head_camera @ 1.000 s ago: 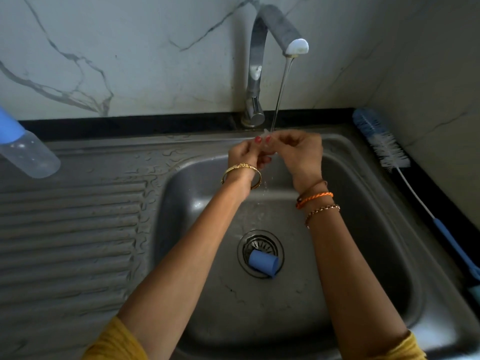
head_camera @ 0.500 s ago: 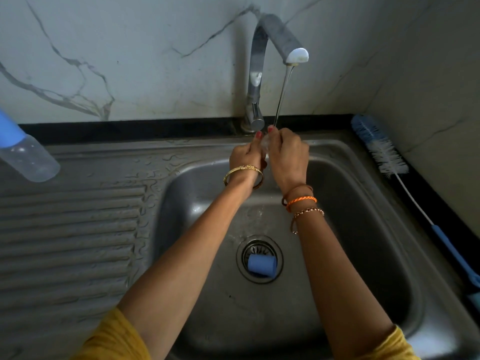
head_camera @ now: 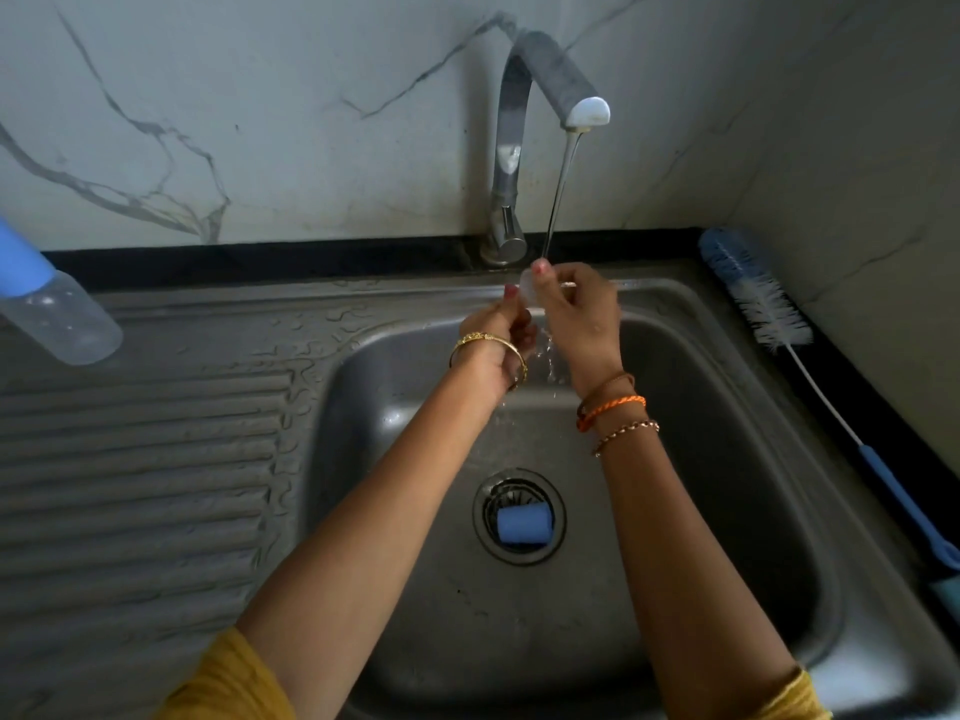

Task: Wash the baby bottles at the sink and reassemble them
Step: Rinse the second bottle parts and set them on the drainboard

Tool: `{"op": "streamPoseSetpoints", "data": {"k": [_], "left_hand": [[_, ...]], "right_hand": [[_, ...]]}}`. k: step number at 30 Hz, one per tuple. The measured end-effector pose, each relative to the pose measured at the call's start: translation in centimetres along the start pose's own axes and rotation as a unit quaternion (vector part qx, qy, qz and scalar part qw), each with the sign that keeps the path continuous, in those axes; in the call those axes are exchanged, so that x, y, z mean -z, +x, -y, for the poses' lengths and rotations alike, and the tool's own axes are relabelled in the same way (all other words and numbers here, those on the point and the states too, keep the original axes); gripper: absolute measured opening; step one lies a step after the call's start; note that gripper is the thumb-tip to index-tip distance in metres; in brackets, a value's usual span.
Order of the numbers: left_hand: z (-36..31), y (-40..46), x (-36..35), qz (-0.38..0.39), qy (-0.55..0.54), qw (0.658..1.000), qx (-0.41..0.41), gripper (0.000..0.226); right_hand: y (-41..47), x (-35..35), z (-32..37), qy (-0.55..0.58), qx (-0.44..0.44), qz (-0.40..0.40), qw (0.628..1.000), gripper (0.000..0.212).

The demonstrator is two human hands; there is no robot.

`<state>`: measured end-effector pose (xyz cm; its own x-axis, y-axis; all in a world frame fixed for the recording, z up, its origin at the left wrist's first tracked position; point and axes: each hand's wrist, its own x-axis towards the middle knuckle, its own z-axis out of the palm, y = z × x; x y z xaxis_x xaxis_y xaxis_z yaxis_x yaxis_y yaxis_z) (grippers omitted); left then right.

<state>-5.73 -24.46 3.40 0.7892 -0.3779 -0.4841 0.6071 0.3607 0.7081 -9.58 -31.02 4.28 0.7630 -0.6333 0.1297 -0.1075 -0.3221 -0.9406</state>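
Both hands are raised under the thin stream from the tap. My right hand and my left hand pinch a small clear silicone teat between their fingertips, and water runs over it and down between the hands. A blue bottle collar lies on its side on the drain strainer in the steel sink. A clear baby bottle with a blue cap lies on the draining board at the far left, partly cut off by the frame's edge.
A bottle brush with blue and white bristles and a long blue handle lies along the right rim of the sink, against the wall. The ribbed draining board stretches to the left. Marble wall stands close behind the tap.
Both hands have stayed under the stream, with the right hand turning the teat over the left. The blue collar rolled slightly on the drain.
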Motion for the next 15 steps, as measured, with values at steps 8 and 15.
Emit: {"op": "streamPoseSetpoints", "data": {"k": [8, 15], "left_hand": [[-1.1, 0.5, 0.0, -0.064, 0.144, 0.986, -0.046, 0.027], [-0.7, 0.0, 0.6, -0.052, 0.369, 0.884, -0.281, 0.044]], "right_hand": [[-2.1, -0.1, -0.4, -0.127, 0.160, -0.019, 0.979, 0.029], [-1.4, -0.8, 0.4, 0.181, -0.103, -0.048, 0.977, 0.033]]}}
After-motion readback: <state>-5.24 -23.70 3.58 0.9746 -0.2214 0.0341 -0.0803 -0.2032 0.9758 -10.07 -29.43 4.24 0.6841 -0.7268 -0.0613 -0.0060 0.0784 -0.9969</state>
